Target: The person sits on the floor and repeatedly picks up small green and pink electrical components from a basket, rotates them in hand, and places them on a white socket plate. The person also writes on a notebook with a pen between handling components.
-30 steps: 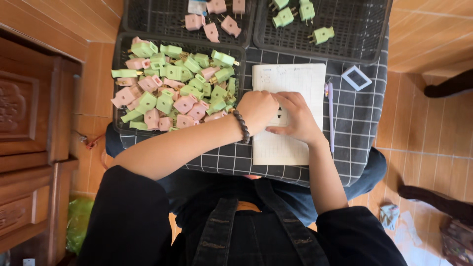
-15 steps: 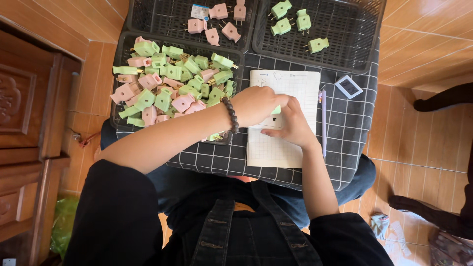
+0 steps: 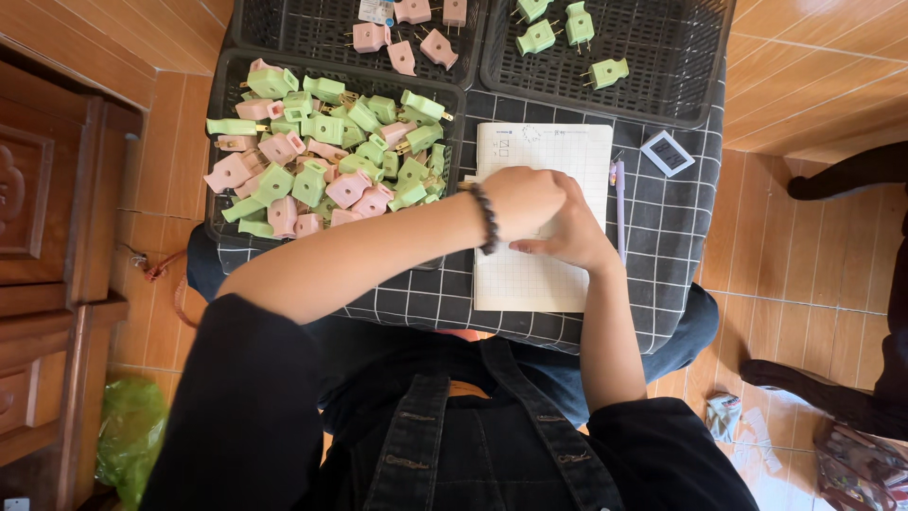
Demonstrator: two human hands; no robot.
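At the far left stands a dark wooden cabinet (image 3: 47, 218), and a crumpled green plastic bag (image 3: 128, 435) lies on the tiled floor beside it. A checked grey cloth (image 3: 662, 246) covers the person's lap and carries everything else. On its left part sits a black mesh tray (image 3: 219, 114) heaped with green and pink plugs (image 3: 326, 161), metal prongs pointing every way. Behind it, at the cloth's far edge, a second black tray (image 3: 284, 28) holds a few pink plugs (image 3: 402, 57), and to its right a third black tray (image 3: 681, 66) holds a few green plugs (image 3: 567, 33).

The left hand (image 3: 525, 199), a dark bead bracelet (image 3: 486, 218) on its wrist, reaches across the front of the heaped tray and meets the right hand (image 3: 572, 232) over a squared-paper notebook (image 3: 539, 284) lying open in the middle of the cloth. The two hands touch, fingers curled together around something too small and too covered to name; whether they pinch a plug cannot be told. The hands hide the notebook's middle. Just right of the notebook lies a pale purple pen (image 3: 619, 203), and beyond it, near the third tray, a small square white device (image 3: 667, 153). At the right edge a dark chair leg (image 3: 842, 175) crosses the floor.
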